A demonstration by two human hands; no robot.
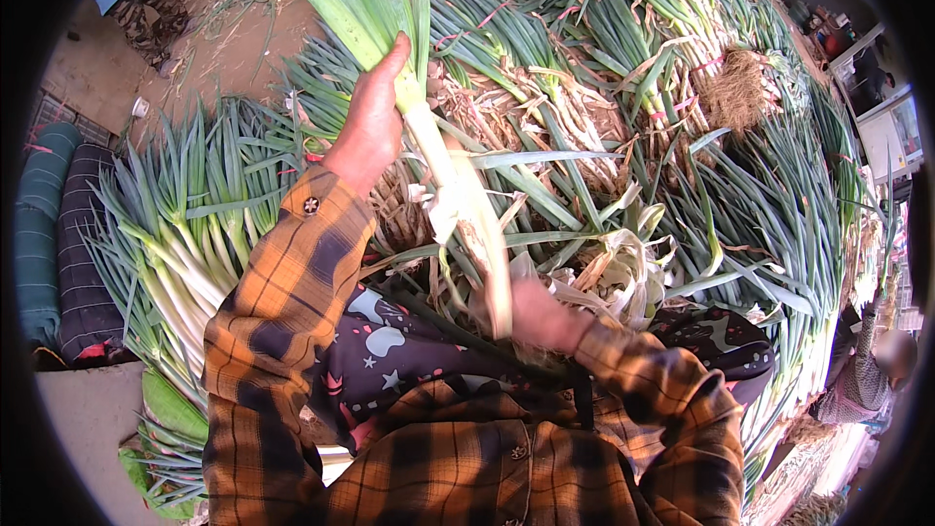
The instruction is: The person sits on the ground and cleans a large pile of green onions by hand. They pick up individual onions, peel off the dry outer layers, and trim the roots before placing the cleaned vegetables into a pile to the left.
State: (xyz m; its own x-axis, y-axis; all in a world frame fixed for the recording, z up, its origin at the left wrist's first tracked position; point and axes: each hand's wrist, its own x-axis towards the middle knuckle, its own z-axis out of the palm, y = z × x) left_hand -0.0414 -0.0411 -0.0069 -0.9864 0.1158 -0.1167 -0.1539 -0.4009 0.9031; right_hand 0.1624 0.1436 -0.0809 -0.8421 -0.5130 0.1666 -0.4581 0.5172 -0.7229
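My left hand (374,117) is closed around a large green onion (431,135) where its white stalk turns to green leaves, the thumb lying along the leaves. The stalk slants down over my lap, and a pale outer layer hangs partly loose along it. My right hand (542,314), blurred, is beside the stalk's lower end; whether its fingers grip the peeling layer cannot be made out. Peeled-off pale skins (621,274) lie in a tangle just right of the stalk. The root end is hidden or blurred.
Tied bundles of green onions (570,102) cover the ground ahead and to the right. Cleaner white-stalked onions (193,270) lie at my left, near rolled dark fabric (91,248). One person stands at upper left (150,11); another is at far right (862,372).
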